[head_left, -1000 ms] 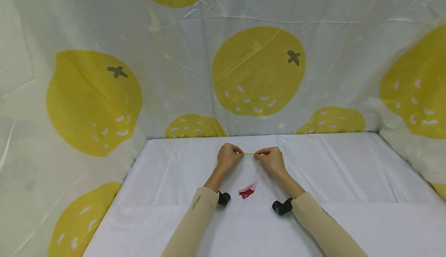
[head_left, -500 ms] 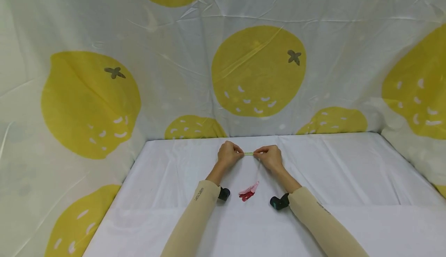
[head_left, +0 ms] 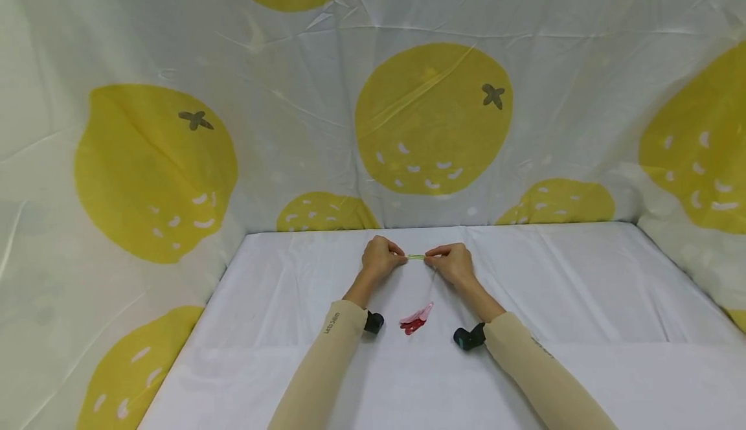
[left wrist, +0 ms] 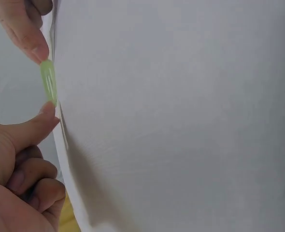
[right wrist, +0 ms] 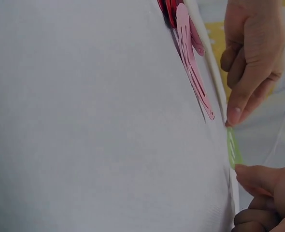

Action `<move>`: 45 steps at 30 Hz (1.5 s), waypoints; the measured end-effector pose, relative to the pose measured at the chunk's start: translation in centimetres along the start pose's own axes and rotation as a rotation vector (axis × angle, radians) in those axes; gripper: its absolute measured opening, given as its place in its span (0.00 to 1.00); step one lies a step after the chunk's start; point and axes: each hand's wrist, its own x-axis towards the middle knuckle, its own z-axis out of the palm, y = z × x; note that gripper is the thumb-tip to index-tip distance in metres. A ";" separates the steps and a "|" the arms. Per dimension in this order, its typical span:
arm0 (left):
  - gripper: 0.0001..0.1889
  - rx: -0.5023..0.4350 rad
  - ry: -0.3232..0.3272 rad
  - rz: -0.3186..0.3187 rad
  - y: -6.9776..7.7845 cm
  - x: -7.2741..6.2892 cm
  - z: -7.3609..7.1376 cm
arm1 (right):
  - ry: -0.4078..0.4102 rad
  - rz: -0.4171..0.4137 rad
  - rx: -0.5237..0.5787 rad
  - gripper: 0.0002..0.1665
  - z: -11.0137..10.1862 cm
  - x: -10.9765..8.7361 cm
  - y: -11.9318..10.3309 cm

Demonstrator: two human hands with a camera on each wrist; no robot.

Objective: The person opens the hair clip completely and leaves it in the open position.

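Note:
A light green snap hair clip (head_left: 416, 257) is stretched lengthwise between the two hands near the table's far side. My left hand (head_left: 380, 260) pinches one end of it with thumb and fingertips, while my right hand (head_left: 456, 265) pinches the other. In the left wrist view the middle of the green clip (left wrist: 49, 81) shows between the fingertips, its ends hidden under them. The right wrist view shows pale slots along its body. Nearer the person, between the forearms, lie pink hair clips (right wrist: 193, 63) overlapping red hair clips (right wrist: 170, 10).
A white cloth covers the table (head_left: 291, 287), whose far edge meets a lemon-patterned curtain (head_left: 431, 119). Small black devices (head_left: 374, 322) jut inward from both wrists, below the beige sleeves (head_left: 323, 359).
Both hands stay almost in place, still pinching the green hair clip. The clip has turned slightly, from a flat band half a second ago to two thin strips. The pink and red clips remain put.

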 end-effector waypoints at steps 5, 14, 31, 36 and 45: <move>0.05 -0.018 0.004 -0.018 -0.3 -0.8 -0.8 | -0.019 -0.002 0.002 0.09 -0.9 -0.6 0.1; 0.06 -0.250 -0.078 0.028 -0.9 -4.8 -3.5 | -0.179 0.065 0.083 0.14 -3.8 -4.3 0.1; 0.08 -0.337 -0.296 0.143 -0.8 -10.1 -2.9 | -0.365 -0.076 0.078 0.16 -4.3 -8.9 1.1; 0.08 -0.334 -0.303 0.129 -0.4 -10.5 -2.2 | -0.338 -0.102 0.058 0.13 -3.8 -8.9 1.4; 0.08 -0.337 -0.308 0.093 -0.5 -11.0 -1.9 | -0.294 -0.107 0.005 0.03 -3.4 -9.3 1.1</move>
